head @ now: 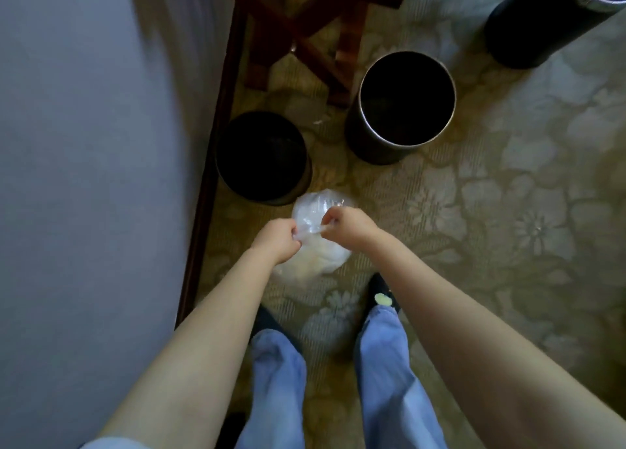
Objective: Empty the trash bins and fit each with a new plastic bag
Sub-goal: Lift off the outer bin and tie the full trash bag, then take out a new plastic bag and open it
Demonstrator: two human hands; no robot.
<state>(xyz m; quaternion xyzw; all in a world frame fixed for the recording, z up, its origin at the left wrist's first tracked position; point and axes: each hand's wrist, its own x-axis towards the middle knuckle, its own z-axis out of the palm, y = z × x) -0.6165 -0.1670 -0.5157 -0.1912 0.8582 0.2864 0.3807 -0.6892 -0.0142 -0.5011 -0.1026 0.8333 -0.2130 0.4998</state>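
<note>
We look down on both our bare arms reaching forward over a beige carpeted floor (508, 184) with a pale flower pattern. Our left hand (276, 240) and right hand (349, 223) are close together, each with its fingers clenched on the gathered top of a clear, crinkled plastic bag (311, 211). The bag hangs in front of our hands and swells below them, where something pale yellowish shows through the film; whether its bottom touches the floor we cannot tell.

Beyond the bag stand three round dark bins. The small black bin (262, 157) sits just past our left hand, close against a dark wooden skirting along a grey-white wall (84, 143). The taller bin with a silvery metal rim (404, 106) stands to its right, open and dark inside. A third dark cylinder (542, 18) stands well apart at the upper right. Reddish-brown wooden furniture legs (305, 42) cross behind the bins. Our light blue trouser legs (386, 364) and dark shoes show below.
</note>
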